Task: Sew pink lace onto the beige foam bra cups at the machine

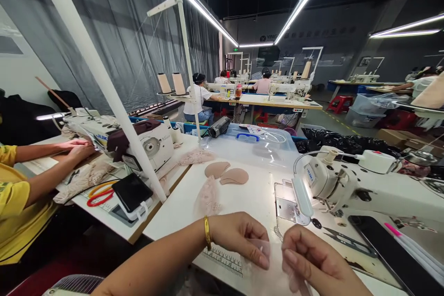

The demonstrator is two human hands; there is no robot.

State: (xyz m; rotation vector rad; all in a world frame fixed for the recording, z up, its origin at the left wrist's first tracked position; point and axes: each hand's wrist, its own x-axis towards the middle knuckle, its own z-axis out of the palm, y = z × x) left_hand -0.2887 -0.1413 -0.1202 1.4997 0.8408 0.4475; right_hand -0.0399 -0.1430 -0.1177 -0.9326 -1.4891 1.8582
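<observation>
My left hand [243, 237] and my right hand [310, 259] are low over the white sewing table [180, 215], both pinching a thin, sheer pale pink fabric piece [268, 270] between fingers and thumbs. A gold bangle [207, 232] circles my left wrist. Just beyond my right hand stands a white sewing machine [364, 185] with its metal needle plate [287, 201]. Two tan foam cups [227, 173] and a lace piece [208, 196] lie further up the table.
Thread snips [342, 237] and a black phone [395, 254] lie right of my hands. A clear plastic bin [256, 145] sits at the table's far end. On the left a person in a yellow sleeve [14, 194] works at another machine [138, 141]. Other workers sit further back.
</observation>
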